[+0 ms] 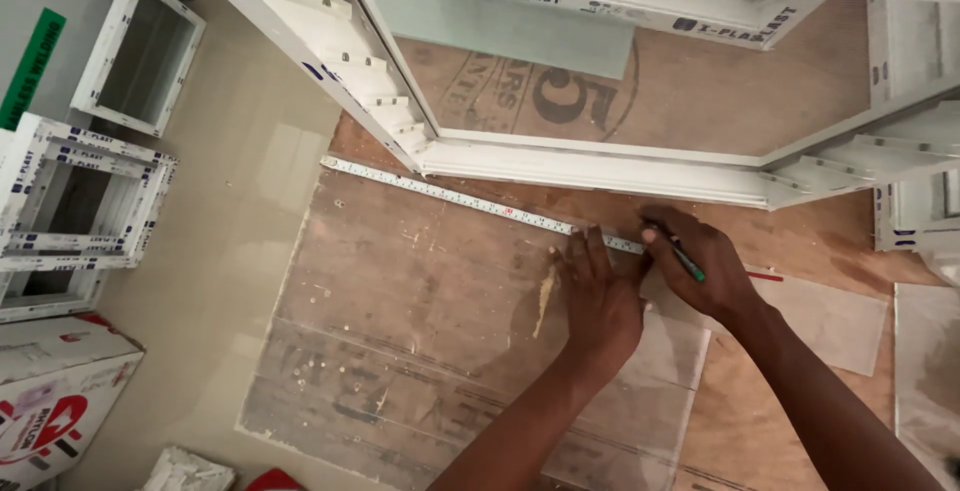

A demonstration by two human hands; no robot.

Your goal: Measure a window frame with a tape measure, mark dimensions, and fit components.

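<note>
Head view. Left hand point(600, 296): flat, fingers together, pressing a clear sheet point(470, 361) on the plywood board point(800, 391), fingertips at the steel ruler point(480, 203). Right hand point(705, 266): fingers pinched around a green pen point(688, 261), tip at the ruler's edge. White window frame point(600, 166) just beyond. Green sign strip point(30, 66) far left; red-and-white carton point(55, 401) bottom left.

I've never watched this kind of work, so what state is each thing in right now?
Tape measure: stretched flat across the sheet.
Clear sheet: lying flat on the plywood.
Green pen: gripped, tip at the tape.
Left hand: pressing the tape down.
Right hand: closed on the pen.
White window frame: lying flat.
</note>
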